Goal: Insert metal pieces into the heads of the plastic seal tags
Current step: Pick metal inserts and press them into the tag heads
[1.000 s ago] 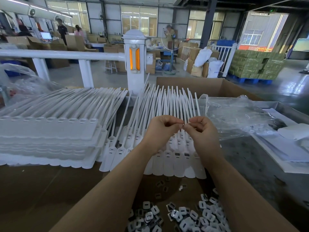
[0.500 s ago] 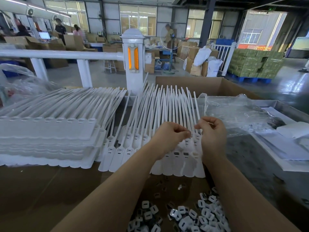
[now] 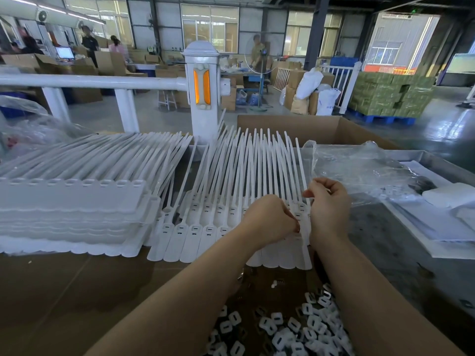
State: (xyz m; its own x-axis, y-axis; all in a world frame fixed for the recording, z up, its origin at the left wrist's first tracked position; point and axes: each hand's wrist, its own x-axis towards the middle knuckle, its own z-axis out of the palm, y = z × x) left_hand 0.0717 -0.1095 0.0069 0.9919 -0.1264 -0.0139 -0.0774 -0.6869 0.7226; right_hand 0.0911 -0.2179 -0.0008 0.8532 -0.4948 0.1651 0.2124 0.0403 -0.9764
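Both hands are working over a fanned row of white tags [image 3: 231,201] lying on the brown worktop [image 3: 64,291], heads toward the person, straps pointing to 12 o'clock. The left hand [image 3: 270,218] is resting on the tag heads near the row's right end, its fingers [image 3: 293,222] curling down onto them; whether a metal piece is sitting between the fingertips, I cannot tell (it is hidden under the hand). The right hand [image 3: 329,209] is hovering just at 3 o'clock of the left, fingers bent, thumb and forefinger pinching together at something too small to make out, right beside the last strap of the row.

At 6 o'clock of the hands, between the forearms, a heap of metal pieces [image 3: 295,327] is lying on the worktop. At 9 o'clock, a taller stack of tags [image 3: 72,209] is sitting, touching the row's left edge. At 2 o'clock, a crumpled clear bag [image 3: 359,173] is spreading over a grey tray [image 3: 437,160]. At 12 o'clock, a white railing post [image 3: 203,91] with 2 orange reflectors is standing behind the tags, an open carton [image 3: 321,127] just to its right.
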